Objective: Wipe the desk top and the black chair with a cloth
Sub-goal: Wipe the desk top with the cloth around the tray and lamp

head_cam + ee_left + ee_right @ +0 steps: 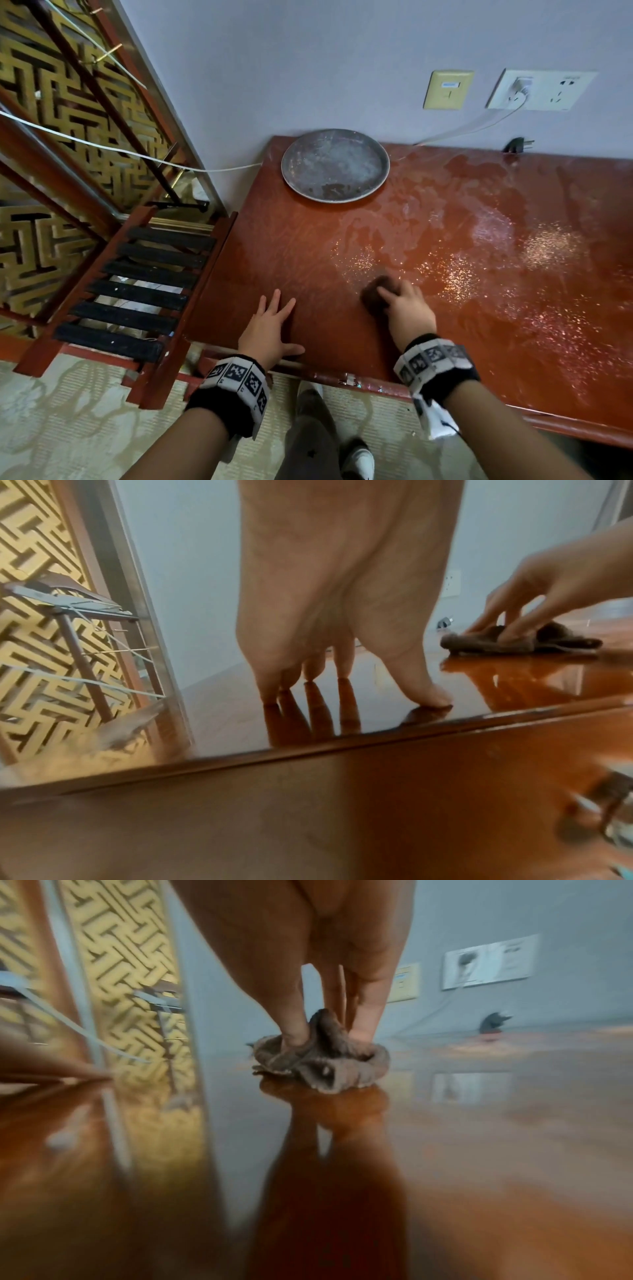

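Right hand [406, 310] presses a bunched brown cloth [376, 294] onto the wet red desk top [479, 274], near the front edge.
Its fingers [294, 1031] dig into the folds, thumb and fingers clamped on the cloth. Left hand [270, 325] lies flat just left of it, fingers spread and straight, tips touching the wood in the left wrist view. Only the head view shows the round metal tray [335, 166] at the far left by the wall.
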`<state>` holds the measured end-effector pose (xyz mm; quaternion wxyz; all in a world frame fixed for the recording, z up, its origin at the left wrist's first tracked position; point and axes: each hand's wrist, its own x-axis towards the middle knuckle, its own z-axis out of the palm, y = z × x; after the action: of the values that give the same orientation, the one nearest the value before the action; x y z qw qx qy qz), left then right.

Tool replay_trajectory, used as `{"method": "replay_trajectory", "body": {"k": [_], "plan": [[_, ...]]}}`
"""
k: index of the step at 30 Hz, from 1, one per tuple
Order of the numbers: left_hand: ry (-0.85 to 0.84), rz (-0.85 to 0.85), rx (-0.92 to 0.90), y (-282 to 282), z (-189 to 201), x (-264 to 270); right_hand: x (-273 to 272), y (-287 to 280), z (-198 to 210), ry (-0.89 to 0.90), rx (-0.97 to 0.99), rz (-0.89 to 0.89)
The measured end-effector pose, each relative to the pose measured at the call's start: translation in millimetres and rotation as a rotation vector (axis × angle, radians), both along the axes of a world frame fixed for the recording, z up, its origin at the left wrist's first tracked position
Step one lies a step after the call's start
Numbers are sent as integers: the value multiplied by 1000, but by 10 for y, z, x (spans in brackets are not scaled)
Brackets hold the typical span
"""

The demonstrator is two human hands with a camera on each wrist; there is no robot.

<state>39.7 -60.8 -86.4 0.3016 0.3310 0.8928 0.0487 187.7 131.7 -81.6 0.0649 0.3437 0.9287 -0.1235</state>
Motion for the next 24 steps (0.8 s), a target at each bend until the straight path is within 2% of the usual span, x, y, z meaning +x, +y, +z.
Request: {"method": "replay_trajectory", "body": {"k": [2, 4, 7, 9, 11, 14, 16, 19, 21, 24], "plan": [[12, -36, -9, 77, -28, 4, -50, 159, 35, 3, -1, -116], [25, -51, -12, 148, -57, -2, -158, 102, 94, -58, -6, -139], [44, -88, -3, 242, -86, -16, -304, -258, 92, -51, -35, 18], [40, -97, -4, 292, -91, -26, -331, -460, 17, 38, -9, 128], [36, -101, -10, 322, -88, -39, -333, -457, -35, 107, -26, 130], [16, -104, -13, 322, -72, -59, -289, -80, -62, 17, -96, 57], [3, -96, -11, 326, -60, -67, -282, 239, -17, 18, -92, -92], [-12, -66, -10, 366, -23, -81, -353, 365, 88, -17, -73, -201], [-26, -49, -9, 423, -7, -97, -461, 196, 145, -46, -47, -153], [-41, -54, -11, 522, 11, -145, -617, -253, 141, -33, -66, 124]]}}
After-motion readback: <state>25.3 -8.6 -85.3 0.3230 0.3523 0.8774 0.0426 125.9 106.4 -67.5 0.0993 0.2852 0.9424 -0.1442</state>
